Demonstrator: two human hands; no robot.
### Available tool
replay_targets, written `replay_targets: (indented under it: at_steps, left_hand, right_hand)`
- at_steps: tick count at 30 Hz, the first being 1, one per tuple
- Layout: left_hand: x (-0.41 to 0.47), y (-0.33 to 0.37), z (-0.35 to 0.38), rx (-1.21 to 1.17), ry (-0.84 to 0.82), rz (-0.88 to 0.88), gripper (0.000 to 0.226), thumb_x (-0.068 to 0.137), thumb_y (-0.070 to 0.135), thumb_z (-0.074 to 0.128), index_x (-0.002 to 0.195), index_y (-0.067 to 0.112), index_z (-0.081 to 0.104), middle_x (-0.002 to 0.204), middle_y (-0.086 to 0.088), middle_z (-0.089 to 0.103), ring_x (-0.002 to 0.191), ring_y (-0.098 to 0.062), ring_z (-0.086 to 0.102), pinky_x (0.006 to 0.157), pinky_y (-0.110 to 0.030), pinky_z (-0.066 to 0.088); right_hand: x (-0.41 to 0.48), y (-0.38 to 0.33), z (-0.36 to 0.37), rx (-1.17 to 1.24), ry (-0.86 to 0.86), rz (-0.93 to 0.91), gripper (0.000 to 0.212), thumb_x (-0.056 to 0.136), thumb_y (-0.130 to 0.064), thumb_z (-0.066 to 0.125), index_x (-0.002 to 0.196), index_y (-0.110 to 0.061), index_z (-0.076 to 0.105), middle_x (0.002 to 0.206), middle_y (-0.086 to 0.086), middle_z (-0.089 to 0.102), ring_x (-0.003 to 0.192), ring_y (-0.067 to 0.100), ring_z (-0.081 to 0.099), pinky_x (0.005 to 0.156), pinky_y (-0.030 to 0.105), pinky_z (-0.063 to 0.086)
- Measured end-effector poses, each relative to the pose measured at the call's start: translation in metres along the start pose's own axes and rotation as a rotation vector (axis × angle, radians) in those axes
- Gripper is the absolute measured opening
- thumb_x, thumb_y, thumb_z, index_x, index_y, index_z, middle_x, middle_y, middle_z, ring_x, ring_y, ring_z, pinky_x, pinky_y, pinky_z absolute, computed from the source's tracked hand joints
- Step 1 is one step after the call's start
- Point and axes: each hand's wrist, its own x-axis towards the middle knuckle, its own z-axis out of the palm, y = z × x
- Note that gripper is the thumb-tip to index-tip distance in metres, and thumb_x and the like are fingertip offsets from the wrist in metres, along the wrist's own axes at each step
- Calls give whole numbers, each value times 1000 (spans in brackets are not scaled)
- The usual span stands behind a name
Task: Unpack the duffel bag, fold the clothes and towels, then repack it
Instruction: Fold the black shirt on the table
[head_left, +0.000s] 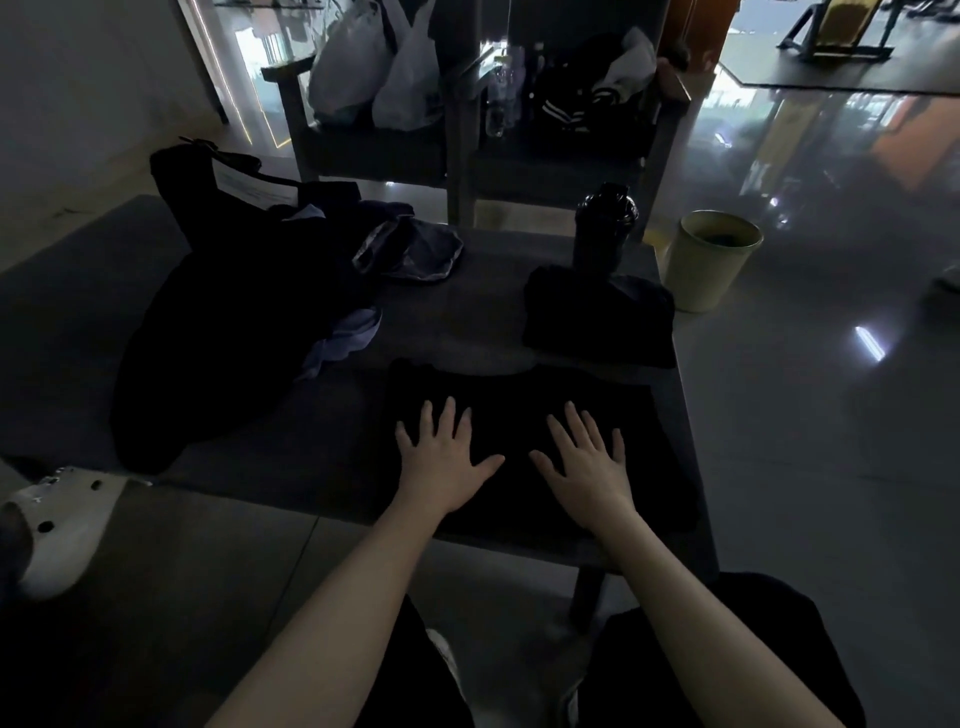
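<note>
On the near edge of the low bench (322, 436), a black garment (519, 395) lies spread flat. Both hands rest on it palm down, the left hand (441, 457) and right hand (587, 462) side by side, fingers straight and splayed wide and gripping nothing. I take this as pressing the cloth smooth so the fold will hold. Further back on the right, a folded black piece (597, 322) sits as a tidy stack. It looks set aside as finished, and a dark shaker bottle (605, 228) stands just behind it. The black duffel bag (218, 332) slumps along the left of the bench with its mouth open. A pale lilac cloth (348, 332) spills from the opening, and a crumpled blue-grey cloth (415, 249) lies beside it, so the unpacking looks only partly done. A pale waste bin (711, 260) stands on the floor past the bench's far corner. Something dark is inside it, but the light is too dim to tell what.
</note>
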Motion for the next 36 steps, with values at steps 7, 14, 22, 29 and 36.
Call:
replay_targets:
  at_steps: [7,14,22,29,36]
  left_hand:
    - [-6,6,-3,-41,-1,-57,85,89,71,23,153,18,4,160,-7,-7,146,-30,-8,113,-60,4]
    - [-8,9,-5,-45,-33,-85,84,91,69,22,153,17,1,160,-7,-9,146,-31,-9,113,-60,4]
    - [-8,2,-3,-27,-28,-43,83,91,70,23,153,20,2,160,-5,-8,147,-29,-9,114,-58,4]
    - [-7,-2,0,-9,11,-10,83,90,71,23,153,20,4,161,-3,-6,147,-27,-8,114,-57,5]
    - [-4,-7,-4,-27,-64,5,77,92,68,19,153,26,-3,160,2,-14,146,-22,-16,115,-53,-4]
  right_hand:
    - [-39,33,-24,64,222,439,46,98,-41,38,136,-14,43,148,7,37,133,30,33,106,51,25]
    - [-45,50,-48,318,71,560,46,90,-33,55,127,-8,45,120,13,55,107,32,55,79,36,43]
    - [-29,59,-59,867,-72,666,25,79,-20,70,94,-2,61,92,13,66,86,28,65,82,38,54]
    - [-31,50,-66,752,286,579,16,79,-13,59,83,1,61,77,11,62,72,27,61,55,29,41]
    - [-30,-17,-74,269,-96,-120,43,87,-48,58,118,-19,62,118,-7,60,110,16,56,89,35,48]
